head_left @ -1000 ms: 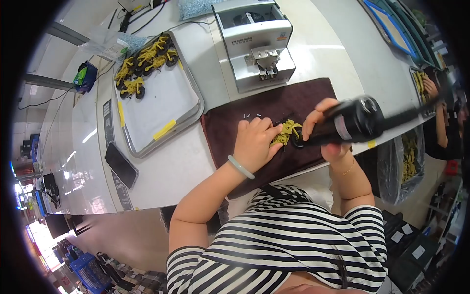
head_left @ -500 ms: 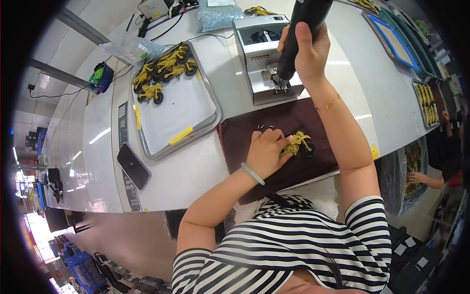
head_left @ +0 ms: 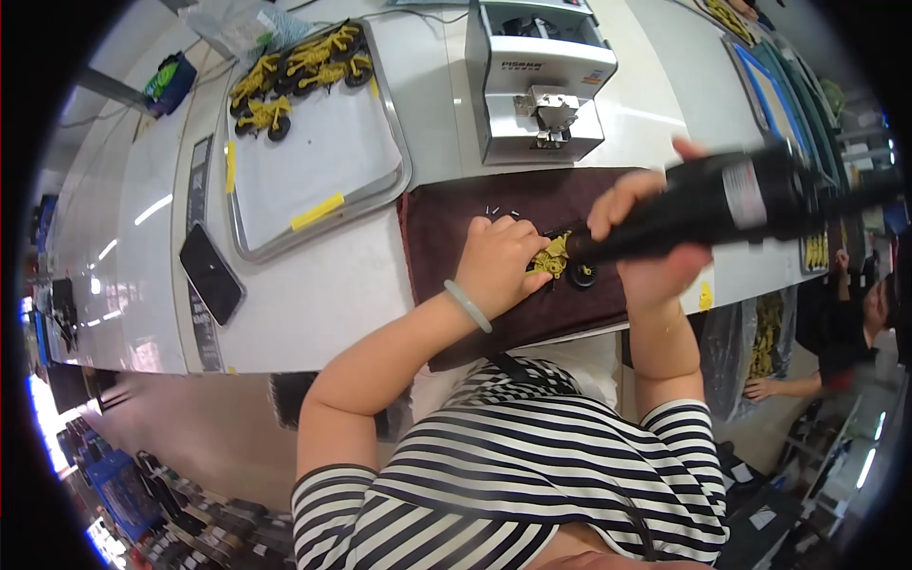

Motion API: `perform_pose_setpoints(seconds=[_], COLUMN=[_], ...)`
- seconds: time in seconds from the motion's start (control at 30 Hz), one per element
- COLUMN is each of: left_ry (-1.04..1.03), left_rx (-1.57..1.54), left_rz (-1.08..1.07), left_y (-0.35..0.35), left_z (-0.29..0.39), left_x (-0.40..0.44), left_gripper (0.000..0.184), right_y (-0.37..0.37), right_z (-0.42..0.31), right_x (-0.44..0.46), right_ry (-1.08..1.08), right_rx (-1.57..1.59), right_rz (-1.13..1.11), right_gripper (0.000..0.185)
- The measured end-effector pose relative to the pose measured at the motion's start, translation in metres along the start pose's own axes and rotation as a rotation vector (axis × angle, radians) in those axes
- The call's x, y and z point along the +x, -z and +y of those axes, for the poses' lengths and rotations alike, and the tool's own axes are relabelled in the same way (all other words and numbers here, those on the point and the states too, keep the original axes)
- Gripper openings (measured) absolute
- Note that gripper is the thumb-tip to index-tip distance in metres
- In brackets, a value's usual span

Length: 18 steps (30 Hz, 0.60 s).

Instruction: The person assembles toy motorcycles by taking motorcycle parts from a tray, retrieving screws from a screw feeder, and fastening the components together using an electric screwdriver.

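"Where is the yellow toy motorcycle (head_left: 547,262), and what has hold of it?"

"It lies on the maroon cloth (head_left: 446,204), so take it as the middle of the dial; the left hand (head_left: 499,264) sits at nine o'clock, thumb and fingers pinched on that end of it; a black wheel (head_left: 582,276) shows toward four."

"And the right hand (head_left: 655,233)?"

"At three o'clock, clamped round a black power driver (head_left: 708,204); hand and tool are both blurred; the driver's body runs out between two and three, and its nose overlaps the toy's three o'clock end; whether they touch, I cannot tell."

"Anything else on the cloth?"

"Some small screws (head_left: 495,211), between ten and eleven, just beside the left hand's knuckles."

"What about the counter (head_left: 304,313) round it?"

"A grey machine (head_left: 518,90) stands at twelve, just beyond the cloth; a metal tray (head_left: 385,195) sits at ten, with more yellow motorcycles (head_left: 318,59) bunched at its far end; a phone (head_left: 211,274), screen dark, lies at nine, well apart from the left hand."
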<state>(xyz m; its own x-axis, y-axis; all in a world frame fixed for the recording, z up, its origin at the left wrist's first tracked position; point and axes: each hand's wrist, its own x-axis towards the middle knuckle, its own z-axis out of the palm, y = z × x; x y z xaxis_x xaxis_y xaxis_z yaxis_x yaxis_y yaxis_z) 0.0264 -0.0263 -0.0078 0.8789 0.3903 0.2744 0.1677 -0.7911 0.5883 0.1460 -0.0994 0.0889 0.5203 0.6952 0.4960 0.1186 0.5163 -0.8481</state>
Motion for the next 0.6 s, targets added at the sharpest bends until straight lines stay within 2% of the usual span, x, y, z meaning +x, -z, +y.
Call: perform_pose_setpoints(seconds=[0.1, 0.4, 0.6], left_ry=[0.007, 0.022, 0.029], left_rx=[-0.016, -0.015, -0.003], left_rz=[0.004, -0.025, -0.042], left_y=[-0.002, -0.001, 0.001], left_z=[-0.002, -0.002, -0.002], left_x=[-0.002, -0.002, -0.002], left_gripper=[0.034, 0.033, 0.033], right_y=[0.004, 0.005, 0.008], right_z=[-0.005, 0.011, 0.019], right_x=[-0.021, -0.034, -0.041], right_ry=[-0.119, -0.093, 0.037], right_rx=[-0.095, -0.127, -0.080], right_rz=[-0.048, -0.008, -0.069], right_gripper=[0.096, 0.094, 0.091])
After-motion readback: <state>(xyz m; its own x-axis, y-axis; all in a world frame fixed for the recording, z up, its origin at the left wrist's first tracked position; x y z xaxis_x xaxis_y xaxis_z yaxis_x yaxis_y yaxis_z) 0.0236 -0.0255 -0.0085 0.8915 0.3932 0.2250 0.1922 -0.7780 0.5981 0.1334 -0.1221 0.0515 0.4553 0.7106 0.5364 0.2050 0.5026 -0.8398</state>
